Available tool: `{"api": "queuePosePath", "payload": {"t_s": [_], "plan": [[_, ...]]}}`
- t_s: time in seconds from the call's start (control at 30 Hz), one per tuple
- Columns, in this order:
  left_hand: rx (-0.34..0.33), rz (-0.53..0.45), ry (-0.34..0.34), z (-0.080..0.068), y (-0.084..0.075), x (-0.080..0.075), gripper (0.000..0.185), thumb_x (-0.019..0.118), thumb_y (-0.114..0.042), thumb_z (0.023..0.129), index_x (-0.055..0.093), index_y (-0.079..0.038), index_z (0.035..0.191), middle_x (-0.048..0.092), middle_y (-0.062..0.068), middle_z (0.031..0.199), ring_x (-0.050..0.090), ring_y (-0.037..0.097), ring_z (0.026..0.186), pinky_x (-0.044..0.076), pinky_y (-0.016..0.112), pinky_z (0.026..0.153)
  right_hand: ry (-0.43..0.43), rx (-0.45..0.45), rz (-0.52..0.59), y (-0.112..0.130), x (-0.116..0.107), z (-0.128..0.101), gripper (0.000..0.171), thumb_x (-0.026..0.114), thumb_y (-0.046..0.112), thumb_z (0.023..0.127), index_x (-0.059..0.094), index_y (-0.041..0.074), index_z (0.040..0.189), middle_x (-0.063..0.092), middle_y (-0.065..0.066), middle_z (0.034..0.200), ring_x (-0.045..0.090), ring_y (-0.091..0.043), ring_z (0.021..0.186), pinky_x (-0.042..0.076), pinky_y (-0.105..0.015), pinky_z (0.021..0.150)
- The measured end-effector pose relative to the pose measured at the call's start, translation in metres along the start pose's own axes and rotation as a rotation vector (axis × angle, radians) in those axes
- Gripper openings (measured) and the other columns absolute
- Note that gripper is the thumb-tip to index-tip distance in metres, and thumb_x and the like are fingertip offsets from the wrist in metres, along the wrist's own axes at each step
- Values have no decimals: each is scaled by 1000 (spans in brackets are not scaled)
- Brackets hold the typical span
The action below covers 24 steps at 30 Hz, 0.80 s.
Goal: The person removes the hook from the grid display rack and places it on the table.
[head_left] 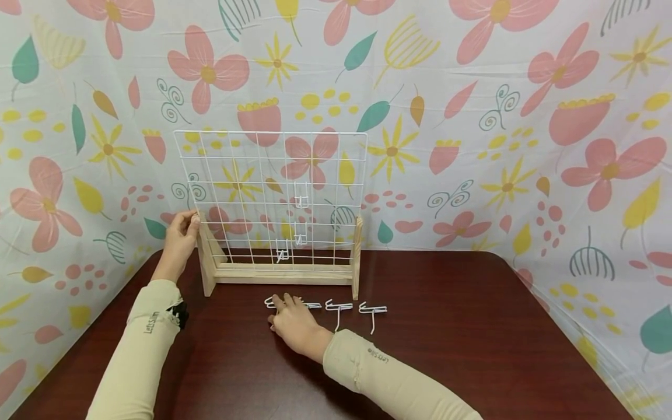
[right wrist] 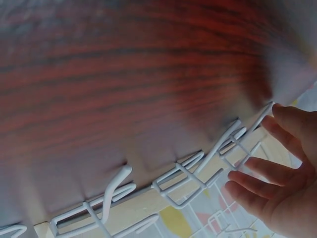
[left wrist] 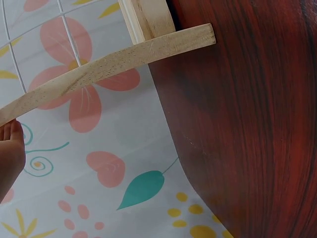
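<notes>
A white wire grid panel (head_left: 262, 175) stands upright in a wooden stand (head_left: 283, 275) on the table. At the stand's left upright (left wrist: 99, 69), my left hand (head_left: 181, 236) pinches the top end. Three white wire hooks hang on the grid, among them an upper hook (head_left: 301, 202). More white hooks lie in a row on the table in front, including a right-end hook (head_left: 373, 309) and its neighbour (head_left: 338, 305). My right hand (head_left: 296, 326) reaches over the row's left end, fingers spread, fingertips right at the leftmost hook (right wrist: 237, 148). That hand partly hides the two left hooks in the head view.
The dark red-brown wooden table (head_left: 472, 350) has its back edge close to a flower-printed curtain (head_left: 420, 87), which also runs along both sides. The stand's right upright (head_left: 357, 256) stands behind the lying hooks.
</notes>
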<state>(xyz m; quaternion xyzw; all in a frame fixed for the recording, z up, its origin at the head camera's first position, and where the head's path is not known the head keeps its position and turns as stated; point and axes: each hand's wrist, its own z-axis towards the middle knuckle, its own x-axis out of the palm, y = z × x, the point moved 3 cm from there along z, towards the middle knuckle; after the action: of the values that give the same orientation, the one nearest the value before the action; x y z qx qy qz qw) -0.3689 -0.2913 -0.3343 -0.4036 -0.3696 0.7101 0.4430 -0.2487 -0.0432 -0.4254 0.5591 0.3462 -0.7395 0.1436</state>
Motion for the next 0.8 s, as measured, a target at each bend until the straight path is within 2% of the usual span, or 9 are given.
{"api": "queuePosePath", "payload": {"t_s": [0.2, 0.43, 0.8], "plan": [[-20, 17, 19, -1, -1, -1, 46, 40, -24, 104, 38, 5, 140, 44, 18, 135, 43, -2, 103, 38, 8, 84, -47, -25, 16, -4, -5, -3, 25, 55, 36, 98, 72, 28, 114, 54, -6, 137, 53, -25, 121, 46, -35, 96], [-26, 21, 18, -3, -1, -1, 45, 40, -23, 104, 39, 5, 140, 44, 20, 134, 42, -4, 99, 37, 8, 83, -178, -43, 3, -12, -13, -6, 16, 62, 32, 93, 74, 27, 102, 63, 0, 116, 56, -18, 103, 47, -29, 84], [-24, 24, 26, -1, 0, -2, 47, 39, -25, 104, 37, 4, 140, 44, 18, 135, 42, -1, 104, 37, 9, 85, -360, -44, 115, -33, -39, -9, 11, 64, 26, 92, 73, 20, 89, 65, 0, 101, 59, -17, 95, 49, -29, 77]]}}
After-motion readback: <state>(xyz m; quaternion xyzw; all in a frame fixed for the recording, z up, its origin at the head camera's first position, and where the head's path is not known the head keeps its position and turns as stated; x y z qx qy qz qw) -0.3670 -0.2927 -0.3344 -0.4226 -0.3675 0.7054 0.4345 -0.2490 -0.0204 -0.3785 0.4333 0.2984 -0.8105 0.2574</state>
